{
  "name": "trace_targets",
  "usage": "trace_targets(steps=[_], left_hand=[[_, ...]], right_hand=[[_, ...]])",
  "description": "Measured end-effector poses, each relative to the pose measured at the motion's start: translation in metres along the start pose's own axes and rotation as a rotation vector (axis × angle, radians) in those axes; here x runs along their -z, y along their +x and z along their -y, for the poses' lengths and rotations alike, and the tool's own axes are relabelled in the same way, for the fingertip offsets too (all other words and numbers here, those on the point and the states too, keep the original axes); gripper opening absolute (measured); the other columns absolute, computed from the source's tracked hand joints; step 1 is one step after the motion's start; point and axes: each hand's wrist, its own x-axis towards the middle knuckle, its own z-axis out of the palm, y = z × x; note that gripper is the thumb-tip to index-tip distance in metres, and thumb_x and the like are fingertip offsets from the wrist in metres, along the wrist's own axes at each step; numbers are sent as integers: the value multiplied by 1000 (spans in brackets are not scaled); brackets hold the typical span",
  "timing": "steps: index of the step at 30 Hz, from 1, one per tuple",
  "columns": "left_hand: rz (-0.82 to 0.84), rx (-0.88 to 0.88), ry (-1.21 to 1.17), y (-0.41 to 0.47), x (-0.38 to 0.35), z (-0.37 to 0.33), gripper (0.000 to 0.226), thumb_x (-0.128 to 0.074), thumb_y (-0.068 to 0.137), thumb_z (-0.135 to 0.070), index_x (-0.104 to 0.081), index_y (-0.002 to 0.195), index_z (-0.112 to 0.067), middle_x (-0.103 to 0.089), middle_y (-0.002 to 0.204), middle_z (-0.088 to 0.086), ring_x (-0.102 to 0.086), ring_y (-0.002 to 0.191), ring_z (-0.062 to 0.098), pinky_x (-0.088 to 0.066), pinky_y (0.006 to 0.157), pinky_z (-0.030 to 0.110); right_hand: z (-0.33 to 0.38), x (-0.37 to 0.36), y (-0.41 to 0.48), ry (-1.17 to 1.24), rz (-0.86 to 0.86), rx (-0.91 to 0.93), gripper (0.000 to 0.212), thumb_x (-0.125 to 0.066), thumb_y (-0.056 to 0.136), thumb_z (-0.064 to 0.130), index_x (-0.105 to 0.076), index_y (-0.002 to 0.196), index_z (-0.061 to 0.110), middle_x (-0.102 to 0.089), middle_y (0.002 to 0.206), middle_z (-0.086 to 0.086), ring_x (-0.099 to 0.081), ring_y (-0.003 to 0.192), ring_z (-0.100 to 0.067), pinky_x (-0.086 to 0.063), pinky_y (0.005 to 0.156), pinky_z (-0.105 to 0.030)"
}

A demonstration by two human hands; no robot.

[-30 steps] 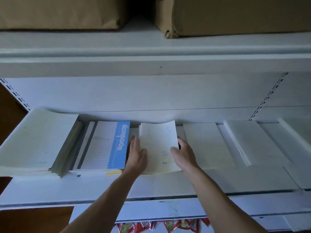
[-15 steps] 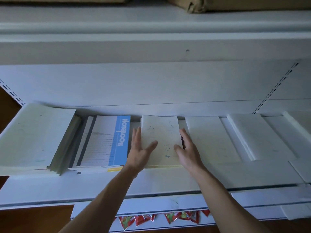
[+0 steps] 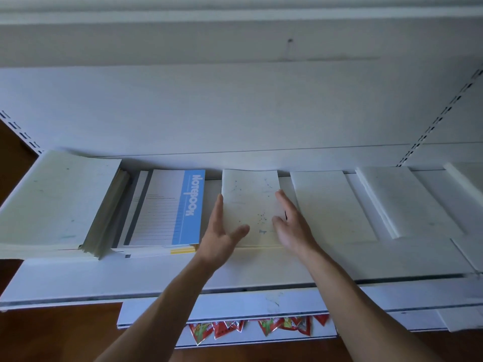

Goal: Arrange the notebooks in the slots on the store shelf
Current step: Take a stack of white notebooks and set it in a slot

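Left hand (image 3: 220, 233) and right hand (image 3: 290, 226), fingers straight, flank a pale notebook (image 3: 251, 202) lying flat on the white shelf (image 3: 156, 273).

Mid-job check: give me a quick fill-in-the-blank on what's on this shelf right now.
1. The pale notebook lies between the left hand and right hand, on the ____ side of the blue-banded notebook.
2. The word printed on that blue band is ____.
3. The packets hanging below the shelf are ____ in colour.

Missing words: right; Notebook; red.
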Motion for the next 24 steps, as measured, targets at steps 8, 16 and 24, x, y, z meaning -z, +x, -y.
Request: trace_targets(steps=[8,16,24], left_hand=[[21,-171,417,-11,8,17,107,-80,78,-22,-4,154,-18,0,159,-9,-11,140,1,-10,102,-5],[-20,-197,455,-10,4,20,107,-80,77,-26,-6,154,-16,-2,161,-2,-13,141,3,-9,99,-8],[-3,-282,580,-49,-1,-13,85,-61,90,-44,-9,154,-28,-8,162,-7,-15,148,12,-29,117,36]], right_hand=[[-1,-15,-3,110,-171,-18,53,-45,94,9,-38,146,18,-36,153,5,-33,140,-11,-26,113,-22],[5,-8,-3,-27,-120,21,51,-41,96,9,-38,146,16,-34,154,3,-35,140,-14,-28,114,-26],[41,10,5,-457,-81,202,40,-45,96,20,-50,135,18,-48,142,1,-41,131,-20,-38,100,-31]])
